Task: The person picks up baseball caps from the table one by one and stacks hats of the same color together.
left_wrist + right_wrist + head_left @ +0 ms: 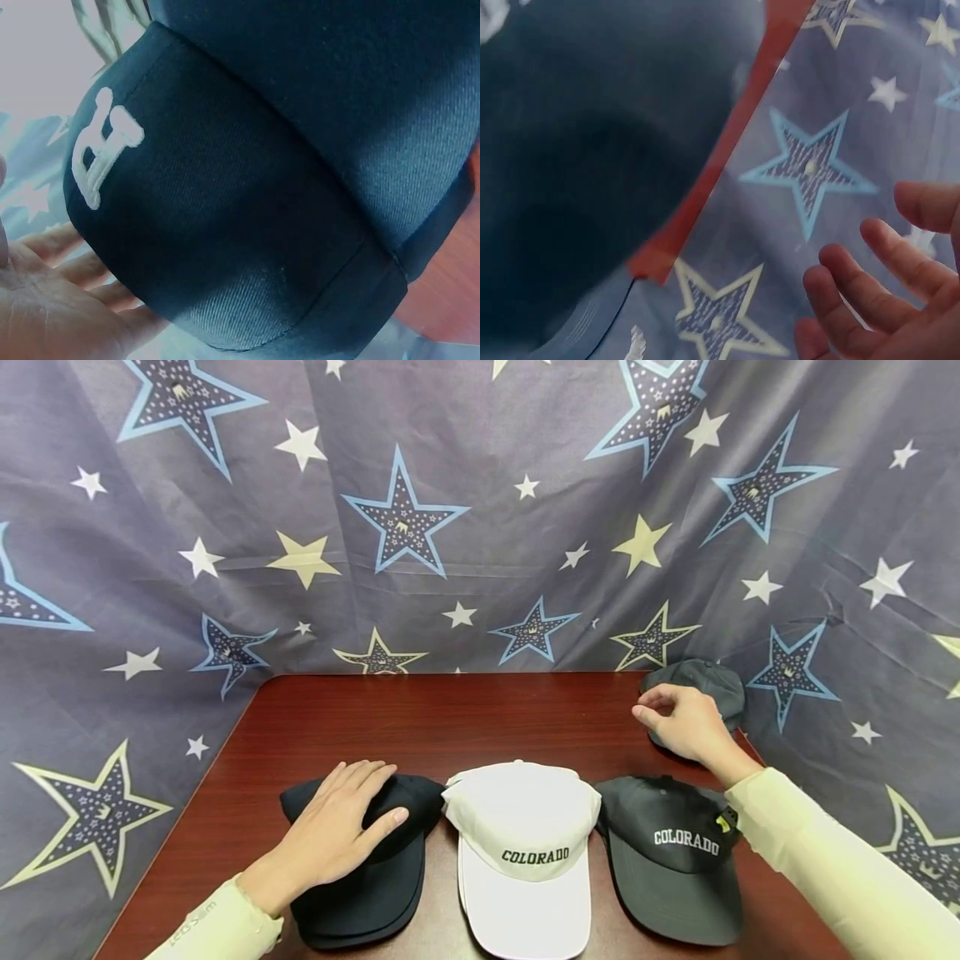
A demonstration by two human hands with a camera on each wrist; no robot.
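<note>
My left hand rests on the crown of a black cap at the front left, with its fingers extended over the top. In the left wrist view the black cap shows a white embroidered mark, and the fingers lie along the crown's edge. A second brim edge seems to show beneath that cap. My right hand hangs in front of a dark cap at the back right corner. Its fingers are loosely bent and hold nothing; in the right wrist view they are apart from any cap.
A white cap lettered COLORADO lies in the front middle. Beside it on the right is a dark grey COLORADO cap, under the right forearm. All lie on a reddish-brown table. A star-patterned cloth hangs behind and at the sides.
</note>
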